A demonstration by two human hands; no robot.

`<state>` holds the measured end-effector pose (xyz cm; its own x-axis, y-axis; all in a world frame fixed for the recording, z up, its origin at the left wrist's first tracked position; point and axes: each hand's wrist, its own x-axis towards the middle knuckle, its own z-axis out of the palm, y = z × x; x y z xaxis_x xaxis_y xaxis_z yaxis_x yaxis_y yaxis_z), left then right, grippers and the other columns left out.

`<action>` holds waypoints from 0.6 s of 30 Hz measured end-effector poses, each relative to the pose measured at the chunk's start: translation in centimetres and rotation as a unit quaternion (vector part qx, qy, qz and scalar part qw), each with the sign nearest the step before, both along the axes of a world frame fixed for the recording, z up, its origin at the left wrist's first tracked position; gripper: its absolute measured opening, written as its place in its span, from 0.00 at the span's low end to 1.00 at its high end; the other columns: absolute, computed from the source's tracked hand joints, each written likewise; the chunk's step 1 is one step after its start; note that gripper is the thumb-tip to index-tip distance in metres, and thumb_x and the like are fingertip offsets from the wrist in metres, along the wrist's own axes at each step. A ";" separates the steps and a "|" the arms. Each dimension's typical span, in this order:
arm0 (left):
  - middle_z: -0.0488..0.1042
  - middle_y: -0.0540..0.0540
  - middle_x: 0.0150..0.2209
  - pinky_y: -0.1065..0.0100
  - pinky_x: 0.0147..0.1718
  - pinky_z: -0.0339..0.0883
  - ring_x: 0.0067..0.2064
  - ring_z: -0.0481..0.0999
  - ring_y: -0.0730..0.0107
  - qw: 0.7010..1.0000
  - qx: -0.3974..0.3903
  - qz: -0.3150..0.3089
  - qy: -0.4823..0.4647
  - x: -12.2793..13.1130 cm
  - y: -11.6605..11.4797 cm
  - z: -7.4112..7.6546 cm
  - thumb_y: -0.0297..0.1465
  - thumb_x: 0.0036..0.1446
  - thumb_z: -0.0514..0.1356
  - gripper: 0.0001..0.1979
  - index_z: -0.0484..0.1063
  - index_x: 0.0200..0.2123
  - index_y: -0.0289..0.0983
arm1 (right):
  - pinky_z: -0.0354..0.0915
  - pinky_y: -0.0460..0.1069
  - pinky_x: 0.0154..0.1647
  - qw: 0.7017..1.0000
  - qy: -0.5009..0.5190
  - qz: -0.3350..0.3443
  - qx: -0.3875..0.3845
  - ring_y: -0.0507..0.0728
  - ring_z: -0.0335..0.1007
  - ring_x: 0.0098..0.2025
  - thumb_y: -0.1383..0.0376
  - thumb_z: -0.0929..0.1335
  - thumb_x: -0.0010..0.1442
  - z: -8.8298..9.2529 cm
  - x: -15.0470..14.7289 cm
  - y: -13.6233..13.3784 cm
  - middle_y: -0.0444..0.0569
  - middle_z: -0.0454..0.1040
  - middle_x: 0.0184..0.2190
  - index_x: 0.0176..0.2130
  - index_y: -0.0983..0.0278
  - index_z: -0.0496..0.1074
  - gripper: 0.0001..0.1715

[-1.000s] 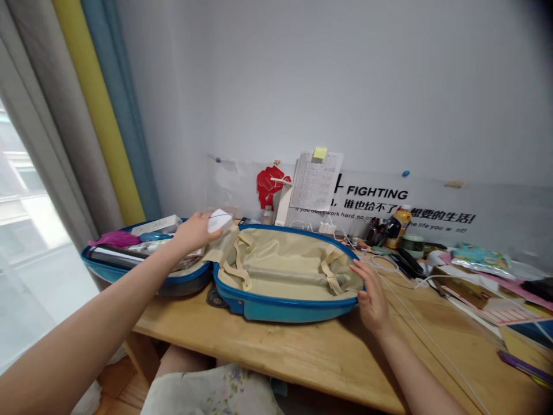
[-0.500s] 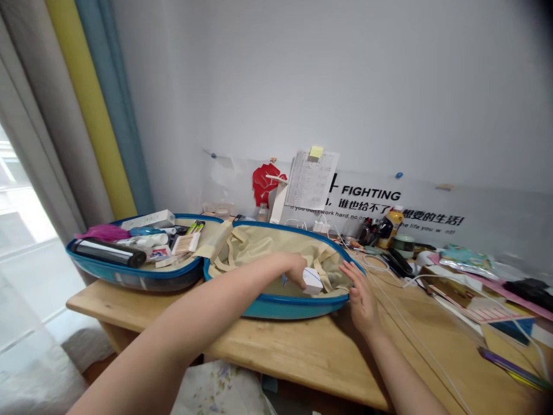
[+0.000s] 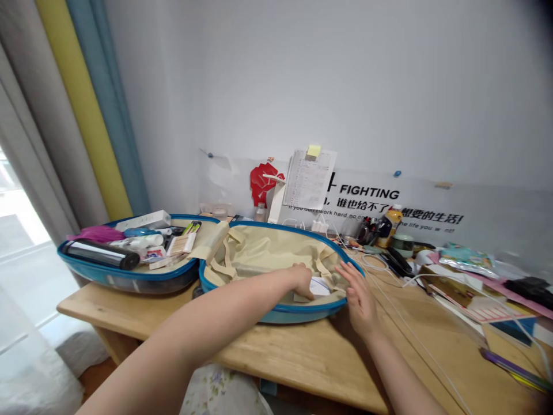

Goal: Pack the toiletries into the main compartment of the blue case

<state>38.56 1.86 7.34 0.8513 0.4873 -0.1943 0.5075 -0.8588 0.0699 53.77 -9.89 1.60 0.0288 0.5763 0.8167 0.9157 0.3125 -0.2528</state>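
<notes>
An open blue suitcase with beige lining lies across the table, and its right half [image 3: 276, 230] is in front of me. Inside it, at the near right, sits a small white box [image 3: 320, 286]. My left hand [image 3: 302, 280] reaches down into this half with bent fingers gripping the box's left side; some fingertips are hidden. My right hand [image 3: 358, 297] is at the right end of the case, fingers stretched and apart against the blue rim. Beige straps [image 3: 224, 262] lie loose on the lining.
The suitcase's left half [image 3: 129, 282] holds a black cylinder [image 3: 101, 254], a long white box [image 3: 144, 221], a purple cloth [image 3: 95, 233] and several small packs. On the wooden table [image 3: 311, 357], cables, a bottle [image 3: 390, 225], papers and pens lie to the right.
My left hand has lowered the white box deeper into the right half, where it now sits flatter. My right hand stays at the rim. The view has shifted slightly.
</notes>
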 end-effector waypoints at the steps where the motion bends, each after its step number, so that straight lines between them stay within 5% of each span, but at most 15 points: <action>1: 0.69 0.33 0.54 0.58 0.50 0.65 0.54 0.68 0.49 1.000 0.000 0.000 0.001 -0.1 0.0 0.0 0.45 0.45 0.63 0.32 0.69 0.51 0.33 | 0.61 0.62 0.58 1.000 0.000 -0.001 0.000 0.62 0.60 0.62 0.54 0.54 0.66 0.0 0.0 0.0 0.53 0.68 0.57 0.54 0.59 0.69 0.26; 8: 0.69 0.31 0.53 0.62 0.51 0.64 0.55 0.68 0.51 1.000 0.002 -0.017 0.021 -0.4 -0.3 0.6 0.41 0.48 0.63 0.31 0.69 0.53 0.29 | 0.61 0.62 0.57 1.000 -0.006 0.003 0.002 0.62 0.60 0.61 0.53 0.53 0.66 -0.2 0.3 0.2 0.53 0.69 0.56 0.52 0.60 0.70 0.27; 13: 0.66 0.36 0.58 0.61 0.51 0.65 0.56 0.67 0.53 0.999 -0.001 -0.017 0.037 -0.7 -0.5 1.1 0.47 0.50 0.62 0.32 0.67 0.55 0.36 | 0.62 0.63 0.56 0.999 -0.027 0.012 0.022 0.63 0.60 0.61 0.53 0.53 0.66 -0.5 0.9 0.7 0.54 0.70 0.55 0.51 0.61 0.71 0.28; 18: 0.64 0.39 0.61 0.66 0.58 0.57 0.60 0.64 0.62 0.998 0.004 -0.010 -0.061 -2.1 -0.3 3.5 0.50 0.60 0.53 0.35 0.57 0.63 0.34 | 0.63 0.63 0.55 0.999 -0.034 0.021 0.032 0.64 0.62 0.60 0.52 0.53 0.66 -0.6 1.4 1.2 0.55 0.71 0.54 0.50 0.62 0.71 0.28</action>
<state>36.49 1.58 10.86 0.8780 0.4710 -0.0849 0.4784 -0.8695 0.1232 55.21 -8.74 0.97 -0.0506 0.5225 0.8511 0.9155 0.3647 -0.1695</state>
